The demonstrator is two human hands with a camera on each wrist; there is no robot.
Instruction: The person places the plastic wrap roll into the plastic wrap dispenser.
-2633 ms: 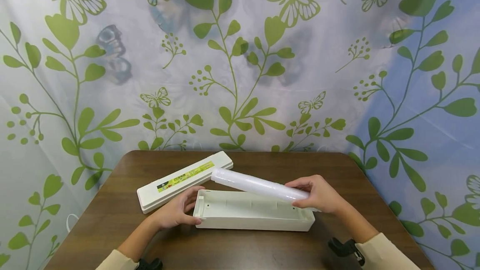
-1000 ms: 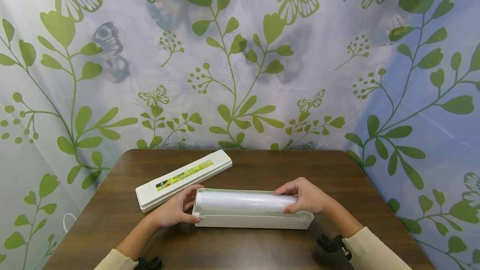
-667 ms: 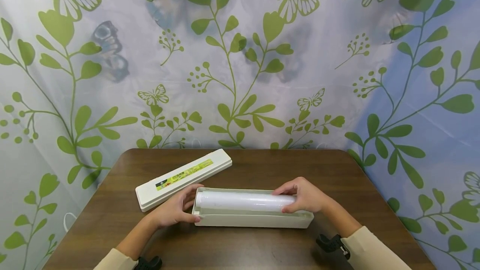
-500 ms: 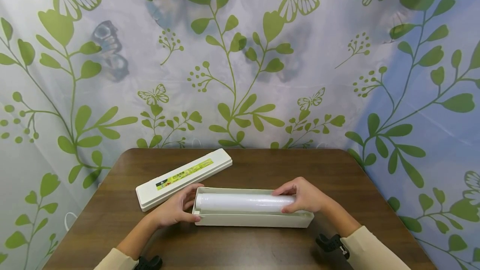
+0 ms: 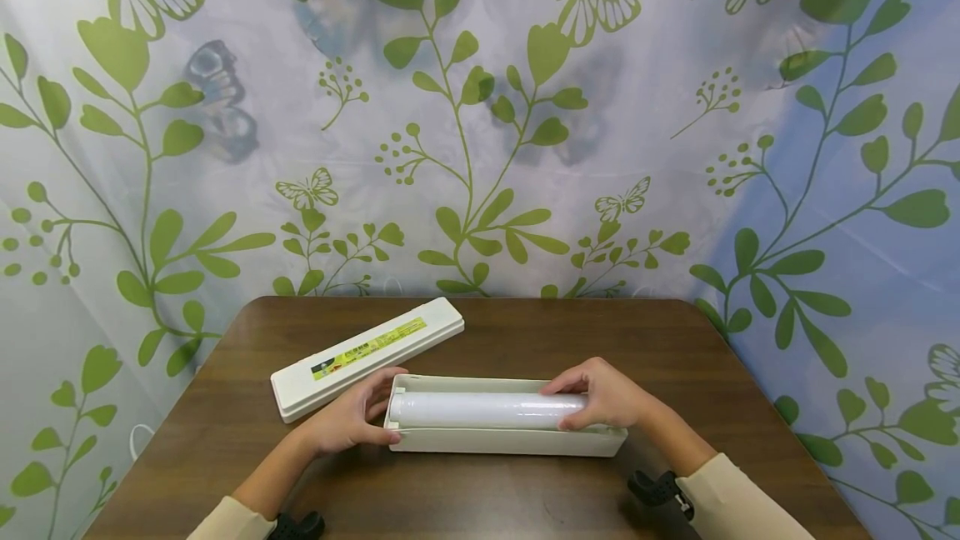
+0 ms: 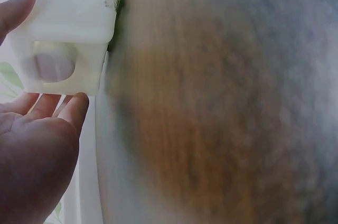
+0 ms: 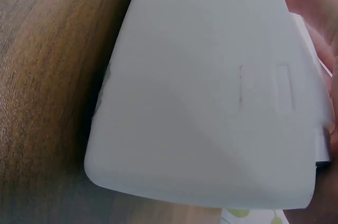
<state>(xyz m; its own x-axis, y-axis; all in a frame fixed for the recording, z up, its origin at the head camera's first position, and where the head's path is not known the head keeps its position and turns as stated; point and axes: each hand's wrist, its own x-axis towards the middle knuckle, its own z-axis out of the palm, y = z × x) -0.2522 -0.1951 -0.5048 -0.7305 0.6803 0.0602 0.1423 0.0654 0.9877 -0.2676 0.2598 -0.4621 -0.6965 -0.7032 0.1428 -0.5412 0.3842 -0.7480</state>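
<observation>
In the head view, a white roll of cling film (image 5: 480,410) lies lengthwise inside a long white dispenser box (image 5: 510,442). My right hand (image 5: 611,397) grips the roll near its right end, thumb in front and fingers behind, covering that end. At the box's left end, my left hand (image 5: 348,419) holds it with the thumb on the near corner and fingers round the back. The left wrist view shows the box's end wall (image 6: 90,71), with a round end visible through its opening. In the right wrist view, the box's outer side (image 7: 200,102) fills most of the picture.
The box's white lid (image 5: 367,361), with a yellow-green label, lies slanted on the table behind the left hand. Under everything is a brown wooden table (image 5: 480,498). A leaf-patterned curtain (image 5: 480,123) hangs behind its far edge.
The roll, earlier tilted above the box with its left end raised, has come down inside it. Since then it has shifted slightly toward the near wall with my right hand. My left hand stays put.
</observation>
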